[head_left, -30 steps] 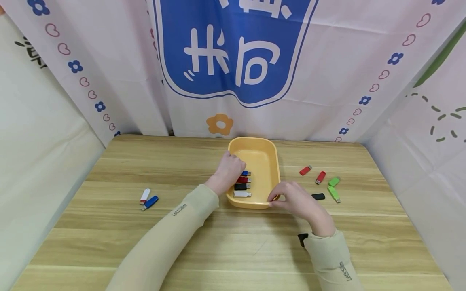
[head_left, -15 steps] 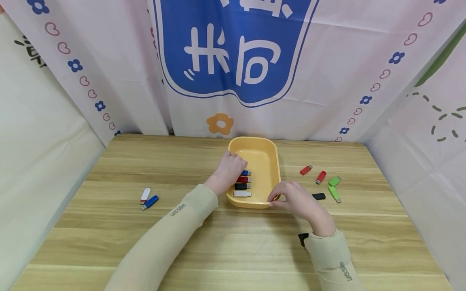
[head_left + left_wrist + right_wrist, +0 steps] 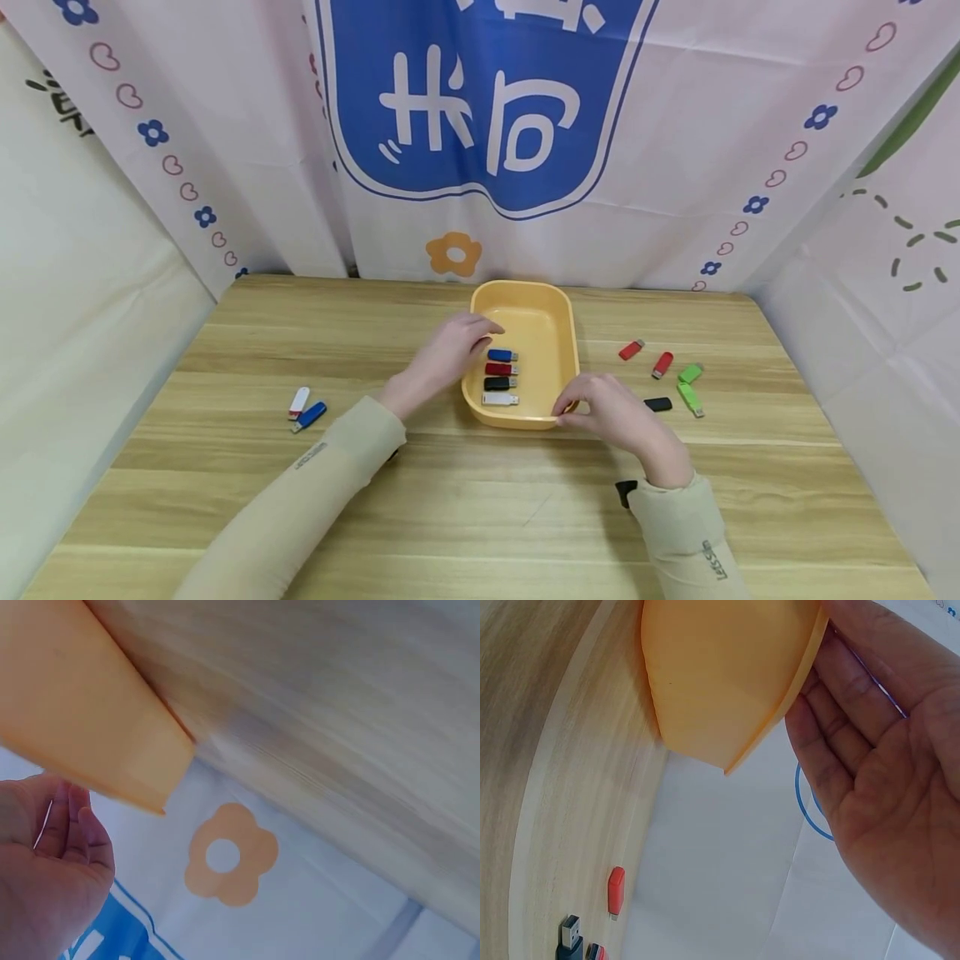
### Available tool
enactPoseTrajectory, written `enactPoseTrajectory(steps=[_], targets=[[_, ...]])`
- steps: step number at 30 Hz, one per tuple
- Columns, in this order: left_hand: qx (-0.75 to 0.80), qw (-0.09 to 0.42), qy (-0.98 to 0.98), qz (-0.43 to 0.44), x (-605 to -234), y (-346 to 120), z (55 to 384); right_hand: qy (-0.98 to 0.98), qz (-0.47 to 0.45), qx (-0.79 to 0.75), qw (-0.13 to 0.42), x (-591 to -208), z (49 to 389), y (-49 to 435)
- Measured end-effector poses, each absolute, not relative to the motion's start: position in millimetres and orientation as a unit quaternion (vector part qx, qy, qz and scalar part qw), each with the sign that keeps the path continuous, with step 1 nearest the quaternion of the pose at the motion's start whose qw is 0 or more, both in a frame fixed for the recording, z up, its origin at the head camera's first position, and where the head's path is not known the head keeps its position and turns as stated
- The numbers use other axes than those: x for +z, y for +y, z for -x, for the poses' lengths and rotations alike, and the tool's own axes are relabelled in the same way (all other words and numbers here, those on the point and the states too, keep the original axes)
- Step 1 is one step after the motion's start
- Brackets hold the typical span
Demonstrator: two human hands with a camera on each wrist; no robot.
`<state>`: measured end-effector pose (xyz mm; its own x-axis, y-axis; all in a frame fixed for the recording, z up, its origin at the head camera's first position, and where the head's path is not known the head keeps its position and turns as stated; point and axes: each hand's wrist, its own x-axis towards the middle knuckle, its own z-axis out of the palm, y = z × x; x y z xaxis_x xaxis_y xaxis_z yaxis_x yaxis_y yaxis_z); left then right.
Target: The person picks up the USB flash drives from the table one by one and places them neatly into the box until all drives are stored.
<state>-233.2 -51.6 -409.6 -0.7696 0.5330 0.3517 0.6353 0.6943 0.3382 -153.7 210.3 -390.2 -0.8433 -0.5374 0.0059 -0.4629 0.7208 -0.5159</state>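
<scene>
A yellow plastic tray [image 3: 525, 422] stands at the table's far middle. Inside it, along the left side, lie a blue USB stick [image 3: 501, 356], a red one [image 3: 500, 369], a black one [image 3: 498, 383] and a white one [image 3: 498, 399], stacked in a column with plugs to the right. My left hand [image 3: 448, 343] reaches over the tray's left rim with loosely bent fingers and holds nothing; the left wrist view shows its palm below the rim. With thumb and fingers my right hand [image 3: 615, 417] pinches the tray's near right corner.
On the right of the table lie two red USB sticks [image 3: 662, 365], two green ones [image 3: 690, 398] and a black one [image 3: 657, 404]. A white-and-red stick [image 3: 299, 402] and a blue stick [image 3: 309, 417] lie on the left. A printed curtain [image 3: 405, 217] hangs behind the table.
My left hand has let go of the blue USB stick in the tray and drawn back left, uncovering the column of sticks. The right hand keeps its place at the corner.
</scene>
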Motion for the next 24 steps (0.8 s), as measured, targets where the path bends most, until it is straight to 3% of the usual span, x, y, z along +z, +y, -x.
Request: enactPoseTrajectory(steps=[14,24], targets=[[-0.24,0.138,-0.87,0.407,-385,-126,197,0.928,0.258,-0.259,0.075,-388,153,214],[-0.236,0.109,-0.92,0.294,-401,-231,176,0.929,0.257,-0.255,0.08,-390,153,211]])
